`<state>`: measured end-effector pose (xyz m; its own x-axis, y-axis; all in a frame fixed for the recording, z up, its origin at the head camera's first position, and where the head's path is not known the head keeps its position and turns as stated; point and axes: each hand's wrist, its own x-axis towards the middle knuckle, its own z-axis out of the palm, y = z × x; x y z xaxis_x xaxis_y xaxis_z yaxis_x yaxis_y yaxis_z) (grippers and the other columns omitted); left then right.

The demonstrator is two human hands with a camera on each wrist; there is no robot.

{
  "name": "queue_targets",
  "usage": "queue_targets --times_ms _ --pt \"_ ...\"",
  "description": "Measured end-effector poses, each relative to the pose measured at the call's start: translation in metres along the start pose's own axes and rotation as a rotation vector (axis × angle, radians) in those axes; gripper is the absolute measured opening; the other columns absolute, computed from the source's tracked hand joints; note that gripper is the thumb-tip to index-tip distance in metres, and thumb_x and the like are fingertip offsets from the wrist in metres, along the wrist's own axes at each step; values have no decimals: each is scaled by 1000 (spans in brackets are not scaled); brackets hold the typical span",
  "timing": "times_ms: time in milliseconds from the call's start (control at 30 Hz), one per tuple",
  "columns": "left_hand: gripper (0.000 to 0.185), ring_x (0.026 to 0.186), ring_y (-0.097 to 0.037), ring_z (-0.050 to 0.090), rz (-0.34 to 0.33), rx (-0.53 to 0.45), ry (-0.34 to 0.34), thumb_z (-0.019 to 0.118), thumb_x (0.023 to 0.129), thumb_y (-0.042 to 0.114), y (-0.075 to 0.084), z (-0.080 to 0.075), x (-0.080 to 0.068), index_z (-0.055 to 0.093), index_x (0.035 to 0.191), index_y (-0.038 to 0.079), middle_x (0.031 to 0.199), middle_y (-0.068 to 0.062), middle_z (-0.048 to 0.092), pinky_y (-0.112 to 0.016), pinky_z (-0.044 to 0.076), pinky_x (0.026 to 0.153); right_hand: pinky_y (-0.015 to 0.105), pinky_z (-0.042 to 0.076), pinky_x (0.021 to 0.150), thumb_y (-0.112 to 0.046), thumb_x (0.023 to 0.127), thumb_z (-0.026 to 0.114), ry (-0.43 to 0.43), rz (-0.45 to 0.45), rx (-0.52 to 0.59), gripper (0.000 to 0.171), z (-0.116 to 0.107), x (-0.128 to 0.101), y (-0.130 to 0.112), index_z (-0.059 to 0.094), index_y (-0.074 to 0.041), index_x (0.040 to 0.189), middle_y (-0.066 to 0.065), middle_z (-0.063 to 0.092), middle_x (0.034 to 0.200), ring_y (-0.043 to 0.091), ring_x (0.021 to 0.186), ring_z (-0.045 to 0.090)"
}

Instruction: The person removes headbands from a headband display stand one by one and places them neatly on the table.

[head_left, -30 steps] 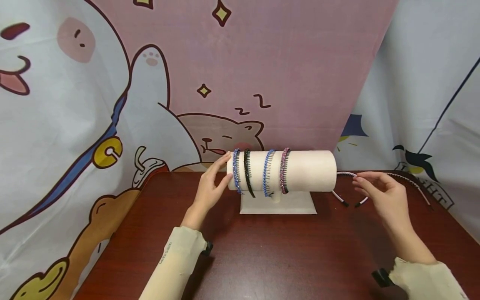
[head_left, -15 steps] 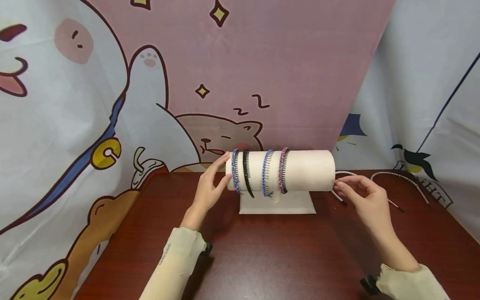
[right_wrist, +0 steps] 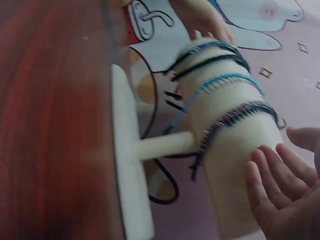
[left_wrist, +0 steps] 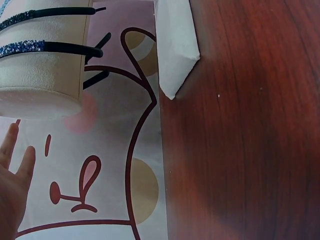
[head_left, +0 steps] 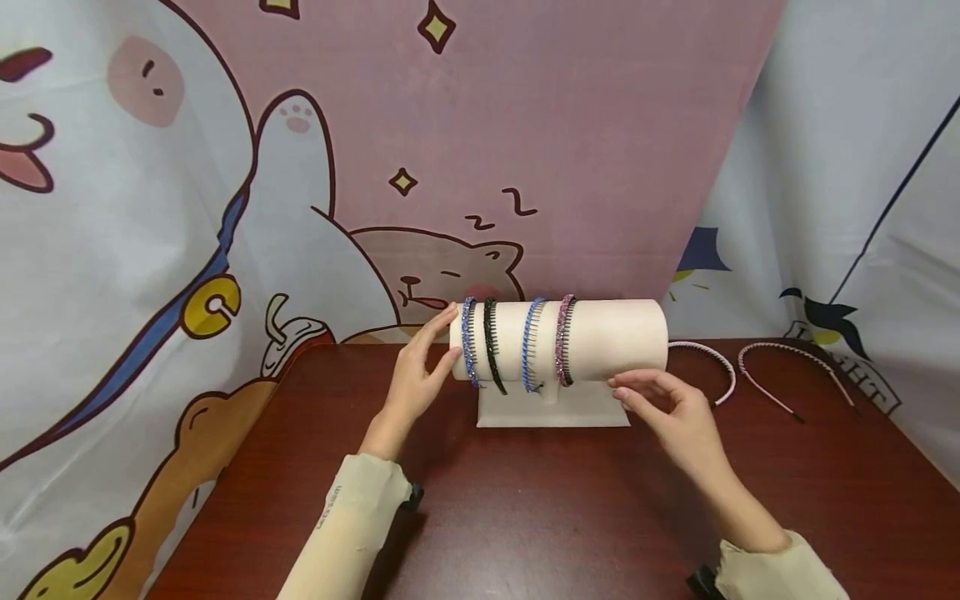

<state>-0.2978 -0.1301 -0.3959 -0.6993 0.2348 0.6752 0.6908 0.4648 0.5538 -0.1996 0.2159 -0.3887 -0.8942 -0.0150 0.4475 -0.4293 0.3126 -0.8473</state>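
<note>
A white cylinder stand (head_left: 615, 340) on a flat white base (head_left: 553, 412) carries a dark blue glitter headband (head_left: 468, 343), a black one (head_left: 491, 346), a light blue one (head_left: 531, 346) and a pink glitter one (head_left: 562, 342). My left hand (head_left: 438, 342) touches the cylinder's left end with straight fingers, seen also in the left wrist view as my left hand (left_wrist: 12, 175) beside the cylinder (left_wrist: 40, 75). My right hand (head_left: 641, 390) reaches under the cylinder's front right with relaxed fingers and holds nothing. In the right wrist view my right hand (right_wrist: 277, 192) lies open close to the cylinder (right_wrist: 235, 150).
Two thin pale pink headbands lie on the dark wooden table (head_left: 525, 517), one (head_left: 716, 362) just right of the stand, the other (head_left: 795, 367) farther right. A cartoon-print cloth backdrop (head_left: 300, 167) stands behind and on both sides.
My right hand has moved left, from the pale pink headbands to the cylinder's lower front. The nearer pale headband now lies alone on the table. My left hand has stayed put.
</note>
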Motion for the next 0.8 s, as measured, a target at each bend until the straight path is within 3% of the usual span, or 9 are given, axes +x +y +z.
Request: queue_targets --times_ms 167,333,500,800 --pt "52 138 -16 51 0 3 2 62 98 21 0 1 -1 48 148 25 156 7 45 -42 38 118 15 55 78 -14 95 67 -99 6 -97 23 19 -2 11 70 -7 117 -1 75 109 -5 94 66" --pt "52 139 -16 50 4 1 1 62 98 21 0 1 -1 48 148 25 156 8 45 -42 37 118 19 56 84 -15 96 66 -203 34 -78 39 31 -6 21 60 -8 134 15 72 119 3 102 69" --pt "52 139 -16 50 5 3 3 62 98 21 1 1 0 48 148 25 156 8 45 -41 38 118 21 55 87 -15 97 65 -287 42 -48 50 37 -8 25 51 -9 144 15 72 119 17 110 70" --pt "52 140 -17 49 8 5 8 63 98 21 1 0 0 49 148 23 155 6 46 -43 37 118 21 55 85 -14 96 66 -308 33 -13 46 47 -4 29 51 -11 139 14 74 107 3 101 67"
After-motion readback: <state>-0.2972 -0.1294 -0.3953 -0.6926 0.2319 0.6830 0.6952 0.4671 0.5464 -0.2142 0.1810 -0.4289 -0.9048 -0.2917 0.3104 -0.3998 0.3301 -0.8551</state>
